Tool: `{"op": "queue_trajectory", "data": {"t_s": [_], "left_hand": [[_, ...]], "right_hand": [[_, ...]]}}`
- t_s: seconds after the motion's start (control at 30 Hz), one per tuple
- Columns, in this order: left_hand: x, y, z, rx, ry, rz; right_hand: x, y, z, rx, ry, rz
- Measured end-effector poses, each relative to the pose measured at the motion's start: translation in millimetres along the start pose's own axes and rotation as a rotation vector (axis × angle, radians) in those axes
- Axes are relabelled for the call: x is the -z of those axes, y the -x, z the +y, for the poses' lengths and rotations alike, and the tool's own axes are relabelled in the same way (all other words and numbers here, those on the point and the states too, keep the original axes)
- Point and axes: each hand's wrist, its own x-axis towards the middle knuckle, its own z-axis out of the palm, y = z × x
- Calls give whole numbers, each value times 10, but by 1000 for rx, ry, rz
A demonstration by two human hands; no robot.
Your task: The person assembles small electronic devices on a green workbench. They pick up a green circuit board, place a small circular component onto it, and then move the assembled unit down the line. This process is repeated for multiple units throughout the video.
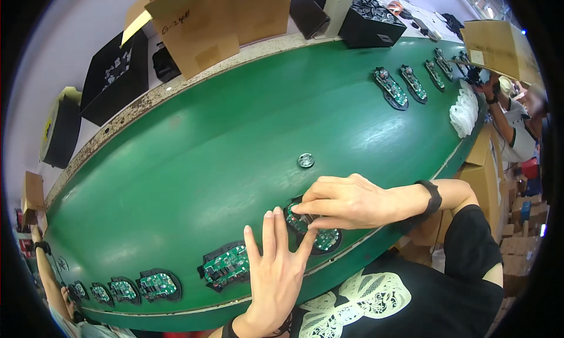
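Note:
A green circuit board in a black housing [327,240] lies on the bench before me, partly covered by both hands. My right hand [358,203] comes over it from the right, thumb and fingers bent in a pinch at its upper part. What sits between those fingertips is too small to tell. Spread wide, my left hand [275,273] rests with its thumb by the same board. Its wrist side overlaps a second circuit board in a housing [226,264] just to the left. A small round silvery part [305,160] lies farther off on the green surface.
More boards in housings [158,284] line the near left edge of the green bench [194,162], others [390,88] the far right. White plastic pieces [464,110] are stacked there beside a co-worker's hand [487,88]. Cartons [200,27] and black bins [371,24] stand along the far side.

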Motion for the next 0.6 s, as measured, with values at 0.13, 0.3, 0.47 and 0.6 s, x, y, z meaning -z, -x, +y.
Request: {"op": "queue_trajectory", "data": {"t_s": [0.13, 0.3, 0.47, 0.6], "left_hand": [[-27, -14, -30, -9, 40, -9], [-84, -25, -47, -29, 86, 6], [-63, -47, -26, -32, 49, 2], [-77, -72, 25, -24, 12, 13]], "right_hand": [[-59, -37, -30, 17, 98, -19], [-47, -67, -55, 15, 213, -17], [-44, -5, -16, 150, 331, -11], [-36, -2, 0, 190, 368, -21]]}}
